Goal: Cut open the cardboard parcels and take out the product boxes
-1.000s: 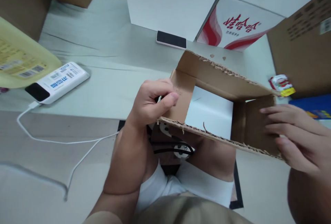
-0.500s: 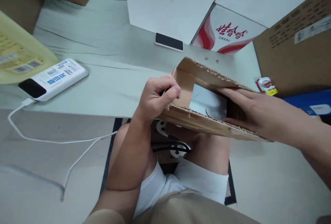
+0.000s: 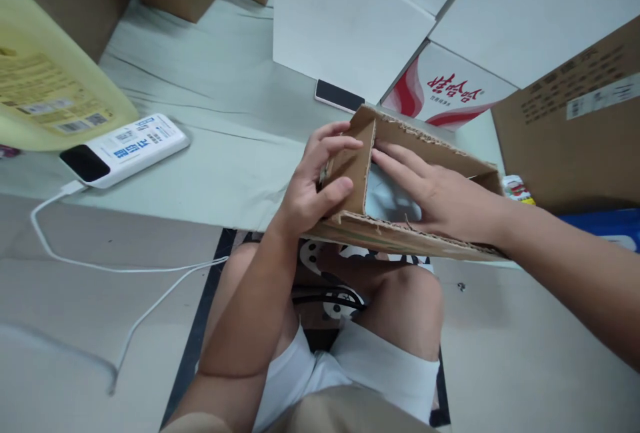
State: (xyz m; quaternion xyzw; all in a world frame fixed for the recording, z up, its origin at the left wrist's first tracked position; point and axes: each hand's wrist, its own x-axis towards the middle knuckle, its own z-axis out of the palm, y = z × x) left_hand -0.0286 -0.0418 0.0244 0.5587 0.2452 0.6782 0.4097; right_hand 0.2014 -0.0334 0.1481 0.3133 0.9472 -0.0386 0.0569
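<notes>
An open-topped cardboard box (image 3: 425,236) with ragged rims tilts at the table's front edge, above my knees. My left hand (image 3: 313,186) grips its left end, with the thumb and fingers curled over into the end space. Inside, an upright cardboard flap (image 3: 363,173) stands near that end. My right hand (image 3: 445,200) reaches into the box from the right, fingers stretched out and their tips at the flap. A pale bluish-white surface (image 3: 387,193) shows under the right hand; what it belongs to cannot be made out.
At left on the table (image 3: 225,180) lie a white power bank (image 3: 133,150) with a cable and a yellow jug (image 3: 55,80). A phone (image 3: 340,95) rests by the white boxes (image 3: 350,20) behind. A large brown carton (image 3: 575,133) stands at right.
My right hand has moved left and deeper into the box, up to the flap. The flap stands more upright. My left hand's fingers have uncurled and spread over the box end.
</notes>
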